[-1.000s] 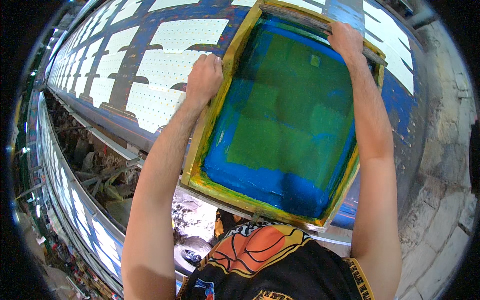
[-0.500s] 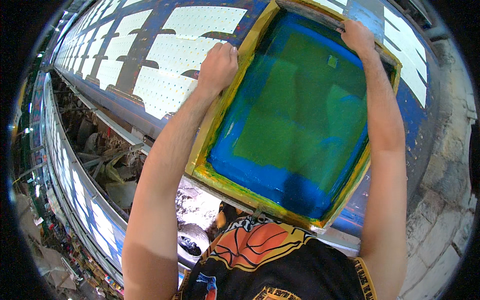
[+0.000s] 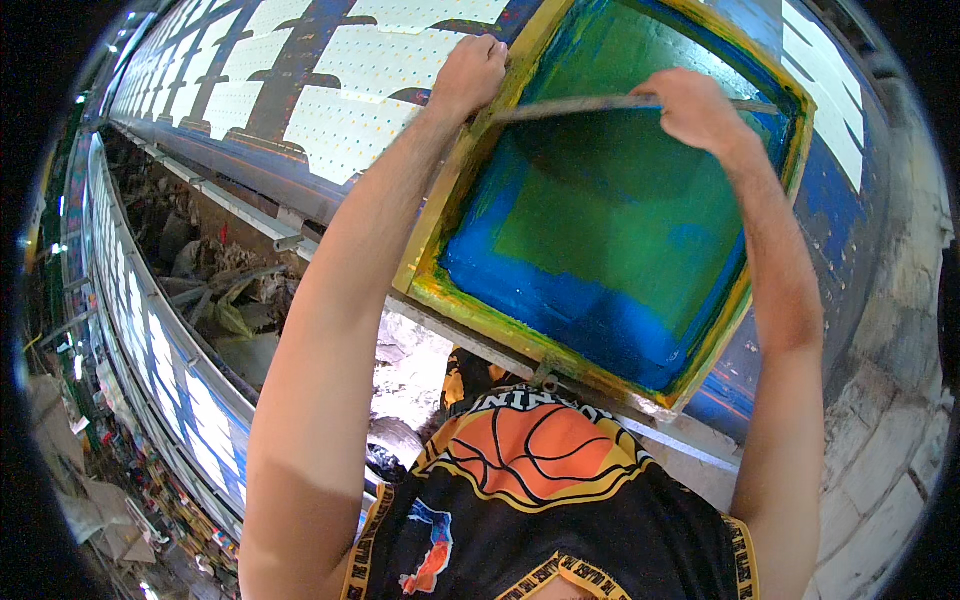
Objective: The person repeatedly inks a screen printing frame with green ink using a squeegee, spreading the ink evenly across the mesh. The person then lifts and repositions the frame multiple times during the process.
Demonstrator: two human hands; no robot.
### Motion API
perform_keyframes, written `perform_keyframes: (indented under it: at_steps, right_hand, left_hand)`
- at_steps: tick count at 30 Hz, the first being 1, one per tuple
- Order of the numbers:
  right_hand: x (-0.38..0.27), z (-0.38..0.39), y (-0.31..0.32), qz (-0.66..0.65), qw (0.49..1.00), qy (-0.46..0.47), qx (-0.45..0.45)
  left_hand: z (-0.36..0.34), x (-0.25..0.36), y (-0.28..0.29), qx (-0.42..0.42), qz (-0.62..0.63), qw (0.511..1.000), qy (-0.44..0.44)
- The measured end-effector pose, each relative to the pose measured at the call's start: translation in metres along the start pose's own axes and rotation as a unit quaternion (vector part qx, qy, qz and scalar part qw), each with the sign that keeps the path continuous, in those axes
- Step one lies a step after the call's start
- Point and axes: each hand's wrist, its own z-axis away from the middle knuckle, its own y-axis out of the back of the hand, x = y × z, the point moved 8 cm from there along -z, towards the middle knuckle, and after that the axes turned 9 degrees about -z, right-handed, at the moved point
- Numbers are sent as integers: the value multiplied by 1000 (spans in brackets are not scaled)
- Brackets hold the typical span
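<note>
A wooden screen-printing frame [image 3: 425, 250] with a green mesh [image 3: 600, 230] and blue edges lies tilted on the long table. My right hand [image 3: 690, 110] is closed on a long narrow squeegee [image 3: 560, 104], slightly blurred, which lies crosswise over the upper part of the mesh. My left hand [image 3: 475, 70] has curled fingers gripping the upper left edge of the frame.
Rows of white dotted pieces [image 3: 345, 100] lie on the blue table [image 3: 270, 140]. Left of it are a metal rail [image 3: 210, 190], debris [image 3: 225, 290] and another long table with white pieces [image 3: 170, 385]. A rough pale stone surface [image 3: 875, 420] runs along the right.
The squeegee and my right hand have come down from the top edge onto the mesh, leaving a shiny band above. My left hand and the frame sit higher in view.
</note>
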Motion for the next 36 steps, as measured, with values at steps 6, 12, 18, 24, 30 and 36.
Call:
perform_keyframes:
  at_steps: [6,12,18,24,30,36]
  right_hand:
    - [-113,22,-32,-33,987,-47,-152]
    - [-207,79,-26,-70,984,-134,-98]
    - [-273,151,-26,-62,955,-291,4]
    - [-300,167,-26,-79,927,-366,33]
    - [-264,158,-8,-86,926,-368,-19]
    - [-238,140,-12,-95,930,-355,-25]
  left_hand:
    - [-5,-2,-7,-18,-27,999,10]
    - [-3,3,-7,-41,-21,999,25]
    - [-1,7,-10,-40,-3,999,26]
    - [3,16,2,-61,11,998,9]
    - [1,19,2,-69,12,998,0]
    - [-4,5,-9,-57,41,998,5]
